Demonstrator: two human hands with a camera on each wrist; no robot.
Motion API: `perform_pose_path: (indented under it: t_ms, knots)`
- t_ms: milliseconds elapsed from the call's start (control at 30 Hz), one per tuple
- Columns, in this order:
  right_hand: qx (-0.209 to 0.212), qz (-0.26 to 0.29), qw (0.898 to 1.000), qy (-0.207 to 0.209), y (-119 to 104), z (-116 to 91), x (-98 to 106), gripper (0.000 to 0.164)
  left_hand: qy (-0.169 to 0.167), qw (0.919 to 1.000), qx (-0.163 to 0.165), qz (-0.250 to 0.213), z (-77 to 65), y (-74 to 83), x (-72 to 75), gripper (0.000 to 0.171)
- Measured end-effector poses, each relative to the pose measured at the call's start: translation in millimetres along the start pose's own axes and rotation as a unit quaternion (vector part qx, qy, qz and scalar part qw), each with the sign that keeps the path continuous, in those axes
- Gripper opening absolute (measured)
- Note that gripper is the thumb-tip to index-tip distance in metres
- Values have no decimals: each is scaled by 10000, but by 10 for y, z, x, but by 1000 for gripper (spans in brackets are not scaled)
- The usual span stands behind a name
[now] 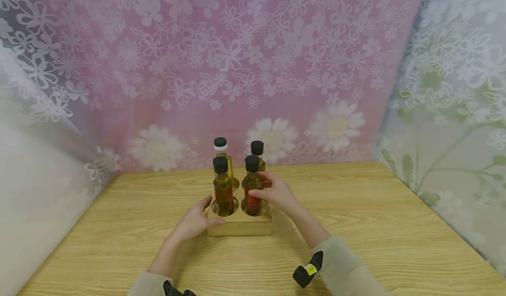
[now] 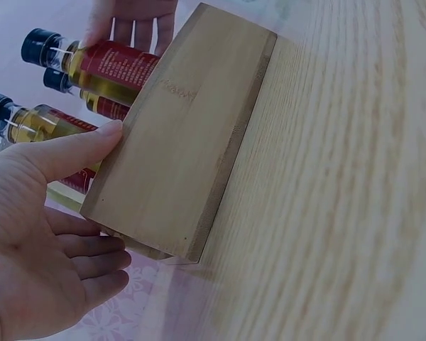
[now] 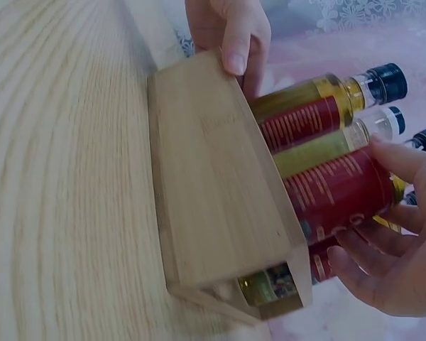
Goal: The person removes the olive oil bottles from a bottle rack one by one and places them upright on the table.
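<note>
A pale wooden bottle rack (image 1: 240,229) stands on the table and holds several bottles with dark caps, upright in round holes. My left hand (image 1: 193,221) grips the rack's left end, thumb over the front top edge and fingers along the side. My right hand (image 1: 276,195) holds the front right bottle (image 3: 341,188), which has a red label, with the thumb on its front and the fingers bent round its right side. Beside it is the front left bottle (image 1: 223,195) of yellowish oil, also red-labelled. A white-collared bottle (image 1: 220,147) and another black-capped bottle (image 1: 257,148) stand behind, partly hidden.
The light wood-grain table (image 1: 336,225) spreads out on both sides of the rack. A pink floral curtain (image 1: 245,81) hangs at the table's back edge, with pale floral sheets (image 1: 454,124) at the sides. Through the rack's open end, a bottle's lower part (image 3: 270,284) shows.
</note>
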State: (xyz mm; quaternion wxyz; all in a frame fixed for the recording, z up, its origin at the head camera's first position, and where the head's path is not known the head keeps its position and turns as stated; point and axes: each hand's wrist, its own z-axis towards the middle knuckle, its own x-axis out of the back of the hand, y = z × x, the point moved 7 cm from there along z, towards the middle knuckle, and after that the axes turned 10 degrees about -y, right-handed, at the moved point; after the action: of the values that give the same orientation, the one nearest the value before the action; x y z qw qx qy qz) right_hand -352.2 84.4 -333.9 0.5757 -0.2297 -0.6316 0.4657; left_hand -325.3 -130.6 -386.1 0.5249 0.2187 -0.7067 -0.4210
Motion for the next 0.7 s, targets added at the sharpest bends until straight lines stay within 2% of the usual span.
perform_pose_path:
  t_ms: [267,700]
  knots:
    - [-42,65,9996,270,-21,19,-28,63,11,10000,-19,3,5,1,-1,96]
    - [-25,-9,9991,430,-33,-15,18,61,-7,10000,-54,37,-26,34,-2,93]
